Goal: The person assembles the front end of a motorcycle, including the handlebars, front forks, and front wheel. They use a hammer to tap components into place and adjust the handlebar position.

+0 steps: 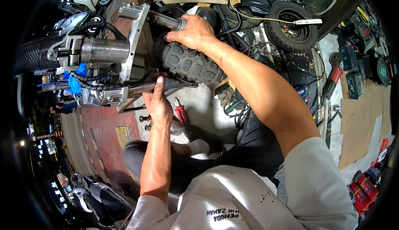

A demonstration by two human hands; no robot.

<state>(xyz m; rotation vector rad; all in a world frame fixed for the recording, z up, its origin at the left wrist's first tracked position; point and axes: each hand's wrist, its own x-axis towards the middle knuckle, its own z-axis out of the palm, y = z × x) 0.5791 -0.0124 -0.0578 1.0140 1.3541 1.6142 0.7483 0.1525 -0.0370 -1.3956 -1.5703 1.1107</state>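
Note:
A metal front fork lies on its side at the upper left, its two legs pointing right past a knobby tyre (189,63). My right hand (193,31) reaches across and grips the upper fork leg (164,20) near its collar, fingers curled over the tyre's far side. Under the lower fork leg (176,85) is my left hand (156,103), its thumb up along the near side and its fingers mostly hidden behind the tube. A flat metal fork clamp (135,47) joins both legs to a thick steering tube (106,50). Dark cables wrap around this assembly.
Red-handled pliers (180,111) and bolts (145,118) lie on the floor by my foot. A loose tyre (291,26) rests on clutter at the upper right, near a red angle grinder (333,76). Parked scooters (99,196) stand at the left.

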